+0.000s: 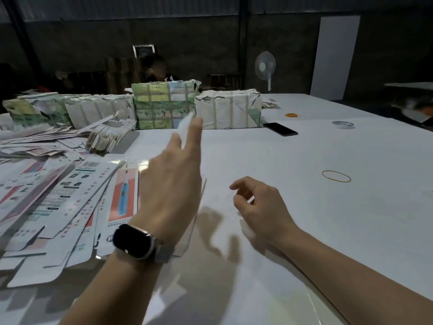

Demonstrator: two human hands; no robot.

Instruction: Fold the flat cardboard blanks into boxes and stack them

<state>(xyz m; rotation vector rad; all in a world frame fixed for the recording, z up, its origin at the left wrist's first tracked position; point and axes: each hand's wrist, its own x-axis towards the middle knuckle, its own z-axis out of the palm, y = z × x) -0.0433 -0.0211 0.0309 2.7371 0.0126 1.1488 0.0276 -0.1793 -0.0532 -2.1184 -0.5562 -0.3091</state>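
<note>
Setting: white tabletop [304,219] in a dim shed with dark walls.
Left hand: our left hand [171,184], a black watch [133,241] on the wrist, is raised over the tabletop with fingers stretched forward; a blurred white slip [186,123] shows between the fingertips, though we cannot tell if it is truly pinched.
Right hand: our right hand [257,205] hovers low, fingers loosely curled, holding nothing.
Blanks: we see flat printed cardboard blanks [70,207] fanned in a loose heap at our left, just beside the left wrist.
Middle: a rubber band [336,176] lies to the right, well apart from both hands.
Farther: a leaning bundle of blanks [110,137], then wrapped bundles [164,106] in a row, with a phone [280,129] beside them.
Far: a seated person [155,69] and a standing fan [265,66].
</note>
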